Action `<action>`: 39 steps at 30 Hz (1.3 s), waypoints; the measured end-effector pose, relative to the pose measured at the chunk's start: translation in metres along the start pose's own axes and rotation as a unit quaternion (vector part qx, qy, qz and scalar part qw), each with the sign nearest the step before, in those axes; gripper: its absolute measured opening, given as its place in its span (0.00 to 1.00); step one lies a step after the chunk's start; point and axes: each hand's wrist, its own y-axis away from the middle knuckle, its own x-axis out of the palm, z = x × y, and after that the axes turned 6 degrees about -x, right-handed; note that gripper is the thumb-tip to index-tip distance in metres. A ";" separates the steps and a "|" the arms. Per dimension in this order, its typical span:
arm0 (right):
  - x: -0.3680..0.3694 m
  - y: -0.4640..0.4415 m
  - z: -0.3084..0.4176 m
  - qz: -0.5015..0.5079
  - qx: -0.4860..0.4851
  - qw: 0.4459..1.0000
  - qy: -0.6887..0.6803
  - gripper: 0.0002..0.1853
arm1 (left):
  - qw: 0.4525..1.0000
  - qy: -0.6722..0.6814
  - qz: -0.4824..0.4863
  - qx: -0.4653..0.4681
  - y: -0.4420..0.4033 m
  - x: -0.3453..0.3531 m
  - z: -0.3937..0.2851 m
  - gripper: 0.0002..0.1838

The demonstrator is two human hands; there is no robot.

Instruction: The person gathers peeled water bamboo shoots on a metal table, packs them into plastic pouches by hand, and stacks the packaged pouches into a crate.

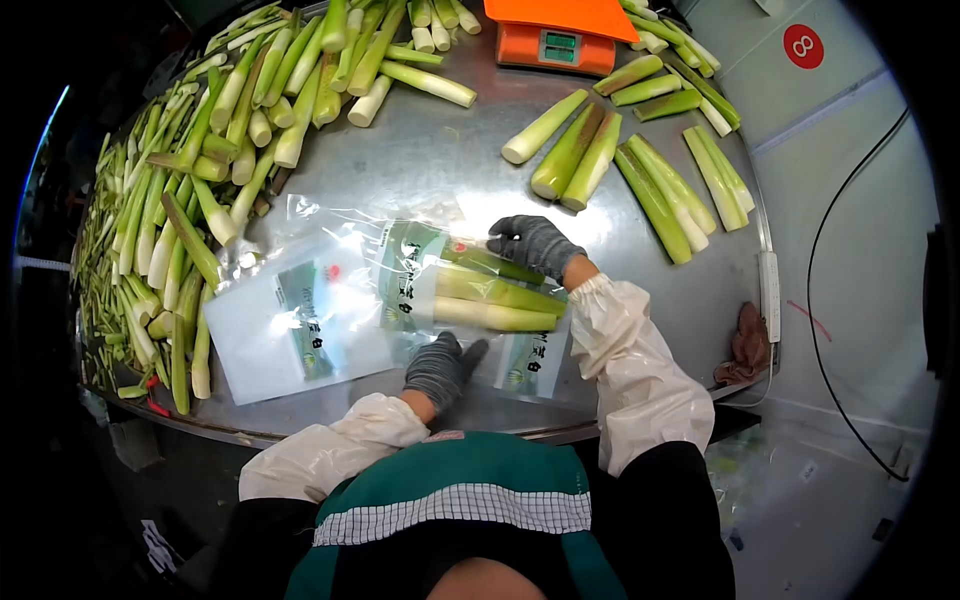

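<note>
"What was listed at left?"
"Heaped stalks (235, 95); flat bags (255, 330). The left hand (440, 370) was placed beside bagged stalks (495, 314), laid between both hands; its grip could not be told."
"Rightward?"
"Right hand (535, 247), fingers bent, grip likewise unreadable; loose stalks (590, 165)."

A clear bag (405, 275) holds 3 stalks (495, 290) (side by side).

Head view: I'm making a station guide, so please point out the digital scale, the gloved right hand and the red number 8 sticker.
Digital scale (560, 16): head view, on its orange platform.
Gloved right hand (540, 245): head view, back of the hand.
Red number 8 sticker (803, 46): head view, its middle.
</note>
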 end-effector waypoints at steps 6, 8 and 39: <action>0.005 -0.013 -0.018 0.060 -0.021 0.997 0.053 0.11 | 0.587 0.732 0.150 -0.310 0.011 -0.015 -0.028 0.23; 0.009 -0.011 -0.013 0.044 -0.027 0.993 0.110 0.11 | 0.559 0.756 0.121 -0.319 0.007 -0.010 -0.034 0.21; -0.098 0.312 0.101 -0.449 0.095 0.593 -0.661 0.12 | 0.546 0.663 0.492 0.146 0.071 -0.189 -0.175 0.08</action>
